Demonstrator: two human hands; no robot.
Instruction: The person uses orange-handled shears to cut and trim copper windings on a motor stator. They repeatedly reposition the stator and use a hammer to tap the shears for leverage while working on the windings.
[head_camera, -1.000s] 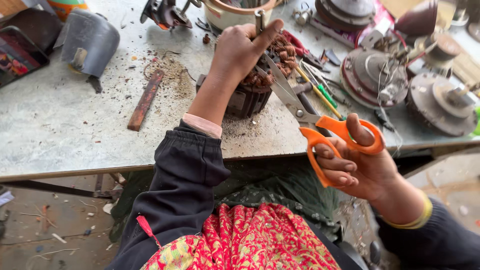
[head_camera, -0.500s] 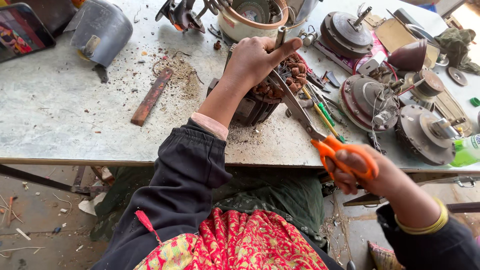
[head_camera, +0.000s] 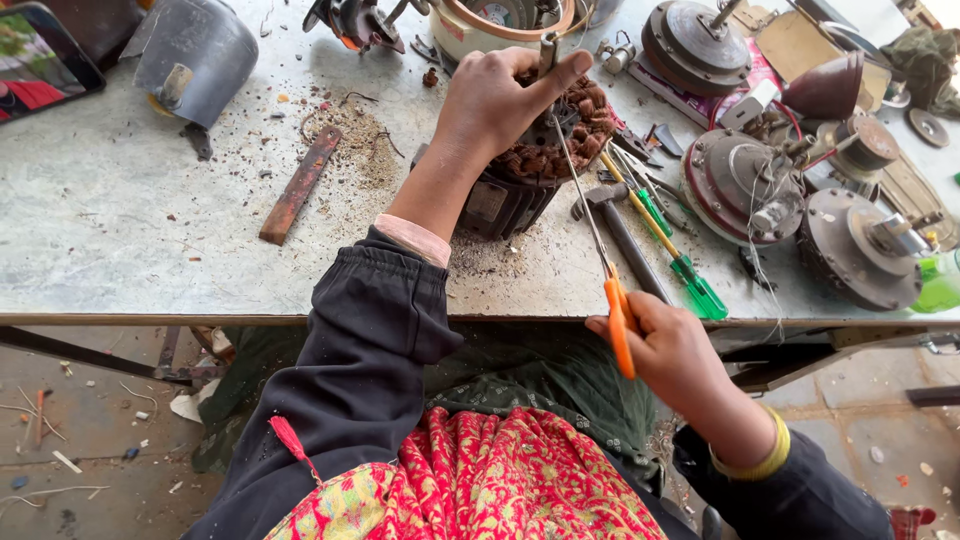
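Far left on the worktop (head_camera: 120, 250), a grey cover (head_camera: 195, 45) sits beside a rusty bar (head_camera: 300, 185) lying amid dust. Centre, the left hand (head_camera: 495, 100) is clamped over the stator (head_camera: 530, 170), its grip closed on the top, copper windings showing under the fingers. Scissors (head_camera: 600, 270) run from the windings down to the right hand (head_camera: 670, 350), its grip clenched round the orange handles at the worktop's edge. Right of that, green screwdrivers (head_camera: 675, 255), then motor plates (head_camera: 745, 185).
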